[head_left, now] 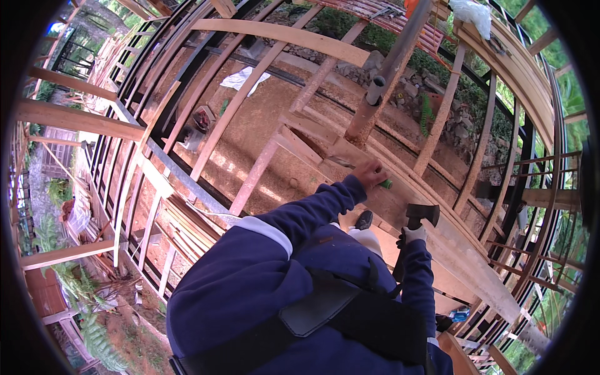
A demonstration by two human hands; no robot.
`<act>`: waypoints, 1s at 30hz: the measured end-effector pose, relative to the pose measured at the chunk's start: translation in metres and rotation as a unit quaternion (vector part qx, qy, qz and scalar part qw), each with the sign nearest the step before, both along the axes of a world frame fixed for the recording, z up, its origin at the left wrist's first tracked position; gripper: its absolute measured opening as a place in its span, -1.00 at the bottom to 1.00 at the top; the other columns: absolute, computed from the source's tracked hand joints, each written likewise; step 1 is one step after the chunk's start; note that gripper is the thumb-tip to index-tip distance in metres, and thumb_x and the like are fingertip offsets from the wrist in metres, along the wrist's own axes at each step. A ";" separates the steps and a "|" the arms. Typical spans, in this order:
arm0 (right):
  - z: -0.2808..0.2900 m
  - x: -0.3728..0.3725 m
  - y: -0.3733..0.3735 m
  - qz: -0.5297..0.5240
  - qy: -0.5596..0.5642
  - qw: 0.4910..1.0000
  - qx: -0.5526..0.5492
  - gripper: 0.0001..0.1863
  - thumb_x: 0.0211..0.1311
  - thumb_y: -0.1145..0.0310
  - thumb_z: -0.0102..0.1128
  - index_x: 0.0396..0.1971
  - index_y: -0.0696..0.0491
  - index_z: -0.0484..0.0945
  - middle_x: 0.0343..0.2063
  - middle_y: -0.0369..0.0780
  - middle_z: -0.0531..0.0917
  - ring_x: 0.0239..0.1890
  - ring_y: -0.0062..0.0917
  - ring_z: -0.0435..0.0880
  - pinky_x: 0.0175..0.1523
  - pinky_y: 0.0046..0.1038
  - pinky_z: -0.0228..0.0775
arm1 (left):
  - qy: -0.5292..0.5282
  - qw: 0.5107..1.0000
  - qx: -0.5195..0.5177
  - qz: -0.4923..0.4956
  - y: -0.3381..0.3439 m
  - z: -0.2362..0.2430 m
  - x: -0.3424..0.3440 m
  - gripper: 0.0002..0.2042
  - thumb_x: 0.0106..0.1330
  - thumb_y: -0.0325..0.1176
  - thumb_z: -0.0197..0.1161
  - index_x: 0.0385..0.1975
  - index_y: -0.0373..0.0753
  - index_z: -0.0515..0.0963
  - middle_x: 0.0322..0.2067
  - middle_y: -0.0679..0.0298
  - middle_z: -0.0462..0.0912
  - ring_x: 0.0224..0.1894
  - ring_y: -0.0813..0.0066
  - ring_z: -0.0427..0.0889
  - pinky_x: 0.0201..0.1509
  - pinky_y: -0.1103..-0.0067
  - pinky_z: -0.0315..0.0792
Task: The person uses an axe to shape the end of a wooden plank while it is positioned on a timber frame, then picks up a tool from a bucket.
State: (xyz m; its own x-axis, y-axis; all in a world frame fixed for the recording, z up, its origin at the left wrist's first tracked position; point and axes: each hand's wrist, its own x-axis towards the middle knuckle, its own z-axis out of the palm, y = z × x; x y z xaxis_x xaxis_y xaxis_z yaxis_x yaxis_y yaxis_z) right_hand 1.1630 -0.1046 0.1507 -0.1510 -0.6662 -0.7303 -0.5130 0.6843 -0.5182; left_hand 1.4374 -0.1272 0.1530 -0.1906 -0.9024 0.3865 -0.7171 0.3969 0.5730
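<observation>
My left hand (370,174) is closed round a chisel, its green handle end (386,184) showing past my fingers. The metal blade (340,162) points up and left over the wide wooden beam (390,203). Whether its tip touches the wood I cannot tell. My right hand (414,235) grips a hatchet by its handle, just below the dark head (423,214). That head is over the beam, a short way right of and nearer than the chisel. One dark shoe (364,219) shows beside the beam.
Wooden joists (259,175) cross the frame over bare earth. A pipe (375,90) stands beyond the beam's far end. A loose plank (281,36) lies across the joists at the back. Stacked boards (519,75) are at far right, more boards (190,228) at left.
</observation>
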 end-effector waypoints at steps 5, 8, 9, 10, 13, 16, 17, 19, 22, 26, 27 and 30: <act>-0.006 -0.003 0.003 -0.004 -0.005 1.000 -0.009 -0.75 0.01 0.48 0.14 -0.32 0.20 0.33 -0.70 -0.15 0.50 -0.78 -0.41 0.55 -0.75 -0.40 0.43 | 0.007 0.999 0.029 0.039 0.036 0.005 -0.016 -0.64 -0.15 -0.36 0.33 -0.25 -0.10 0.51 -0.31 0.20 0.45 -0.17 0.15 0.44 -0.04 0.31 0.29; -0.012 -0.004 0.006 -0.024 -0.027 0.999 -0.004 -0.74 0.01 0.46 0.16 -0.30 0.17 0.34 -0.68 -0.15 0.51 -0.77 -0.40 0.55 -0.74 -0.40 0.44 | 0.011 0.999 0.020 0.024 0.041 -0.008 -0.018 -0.67 -0.10 -0.38 0.29 -0.24 -0.12 0.51 -0.29 0.21 0.47 -0.16 0.17 0.45 -0.03 0.31 0.27; -0.019 -0.007 0.006 -0.024 -0.026 0.999 -0.005 -0.74 0.01 0.46 0.16 -0.30 0.17 0.34 -0.68 -0.15 0.51 -0.77 -0.40 0.55 -0.74 -0.40 0.44 | 0.011 0.999 0.020 0.023 0.039 -0.011 -0.019 -0.67 -0.10 -0.38 0.29 -0.24 -0.12 0.51 -0.29 0.21 0.47 -0.16 0.17 0.45 -0.03 0.31 0.27; -0.029 -0.011 0.007 -0.046 -0.069 0.997 -0.006 -0.77 0.03 0.47 0.16 -0.32 0.13 0.33 -0.67 -0.16 0.49 -0.78 -0.36 0.52 -0.75 -0.34 0.42 | -0.002 0.999 0.028 0.037 0.034 -0.014 -0.019 -0.66 -0.08 -0.37 0.28 -0.21 -0.11 0.50 -0.26 0.21 0.47 -0.15 0.18 0.45 -0.03 0.32 0.26; -0.018 -0.003 0.007 -0.072 -0.124 0.990 -0.003 -0.79 0.05 0.49 0.16 -0.33 0.09 0.33 -0.64 -0.17 0.49 -0.77 -0.32 0.50 -0.75 -0.28 0.40 | -0.010 0.992 0.072 0.100 0.021 -0.014 -0.019 -0.69 -0.03 -0.37 0.23 -0.21 -0.08 0.49 -0.24 0.23 0.47 -0.15 0.20 0.45 -0.03 0.33 0.25; -0.007 0.005 0.009 -0.075 -0.159 0.984 -0.018 -0.77 0.07 0.49 0.18 -0.29 0.09 0.35 -0.59 -0.17 0.52 -0.73 -0.32 0.52 -0.73 -0.28 0.41 | -0.016 0.983 0.118 0.143 0.020 -0.019 -0.020 -0.74 0.01 -0.38 0.17 -0.23 -0.07 0.49 -0.25 0.23 0.47 -0.14 0.22 0.45 -0.03 0.33 0.24; -0.006 0.006 0.010 -0.073 -0.180 0.980 -0.037 -0.76 0.07 0.48 0.19 -0.27 0.08 0.36 -0.56 -0.17 0.53 -0.70 -0.33 0.53 -0.73 -0.29 0.42 | -0.026 0.982 0.130 0.136 0.020 -0.018 -0.020 -0.75 0.03 -0.39 0.15 -0.24 -0.07 0.49 -0.25 0.23 0.47 -0.14 0.23 0.46 -0.03 0.33 0.24; -0.002 0.007 0.008 -0.077 -0.204 0.975 -0.053 -0.75 0.07 0.48 0.20 -0.25 0.09 0.36 -0.54 -0.17 0.54 -0.67 -0.34 0.54 -0.72 -0.29 0.42 | -0.025 0.989 0.098 0.110 0.023 -0.015 -0.023 -0.75 0.03 -0.40 0.15 -0.24 -0.07 0.49 -0.25 0.23 0.47 -0.13 0.25 0.45 -0.03 0.32 0.24; 0.007 0.017 0.001 -0.074 -0.227 0.968 -0.076 -0.73 0.06 0.48 0.21 -0.23 0.09 0.37 -0.51 -0.17 0.54 -0.62 -0.36 0.55 -0.69 -0.30 0.44 | -0.017 0.994 0.061 0.091 0.022 -0.018 -0.022 -0.76 0.03 -0.40 0.14 -0.25 -0.08 0.50 -0.26 0.23 0.47 -0.12 0.26 0.45 -0.02 0.32 0.24; 0.013 0.023 -0.004 -0.082 -0.224 0.964 -0.115 -0.71 0.04 0.52 0.22 -0.21 0.13 0.38 -0.52 -0.16 0.55 -0.64 -0.39 0.56 -0.67 -0.34 0.45 | -0.007 0.993 0.077 0.085 0.011 -0.025 -0.015 -0.70 -0.03 -0.38 0.23 -0.23 -0.08 0.49 -0.25 0.23 0.48 -0.09 0.21 0.44 -0.01 0.30 0.22; 0.016 0.024 -0.005 -0.078 -0.224 0.965 -0.114 -0.71 0.04 0.52 0.22 -0.21 0.13 0.38 -0.52 -0.16 0.55 -0.64 -0.39 0.56 -0.67 -0.34 0.45 | -0.006 0.993 0.076 0.089 0.010 -0.029 -0.015 -0.70 -0.03 -0.38 0.23 -0.23 -0.08 0.49 -0.25 0.23 0.48 -0.09 0.21 0.44 -0.01 0.30 0.22; 0.036 0.027 -0.008 -0.124 -0.284 0.943 -0.124 -0.74 0.07 0.50 0.18 -0.22 0.14 0.39 -0.54 -0.17 0.53 -0.66 -0.41 0.54 -0.66 -0.39 0.43 | 0.002 0.991 0.070 0.115 0.005 -0.034 -0.019 -0.73 -0.05 -0.39 0.23 -0.27 -0.10 0.50 -0.24 0.20 0.48 -0.08 0.20 0.44 0.00 0.31 0.22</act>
State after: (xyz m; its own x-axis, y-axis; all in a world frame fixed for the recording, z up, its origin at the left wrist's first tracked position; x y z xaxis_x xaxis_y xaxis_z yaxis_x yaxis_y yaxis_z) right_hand 1.1901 -0.1124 0.1862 0.0442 -0.8230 -0.5663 0.0555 0.5680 -0.8212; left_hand 1.4185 -0.1223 0.1189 0.0279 -0.9668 0.2541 -0.7774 0.1388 0.6136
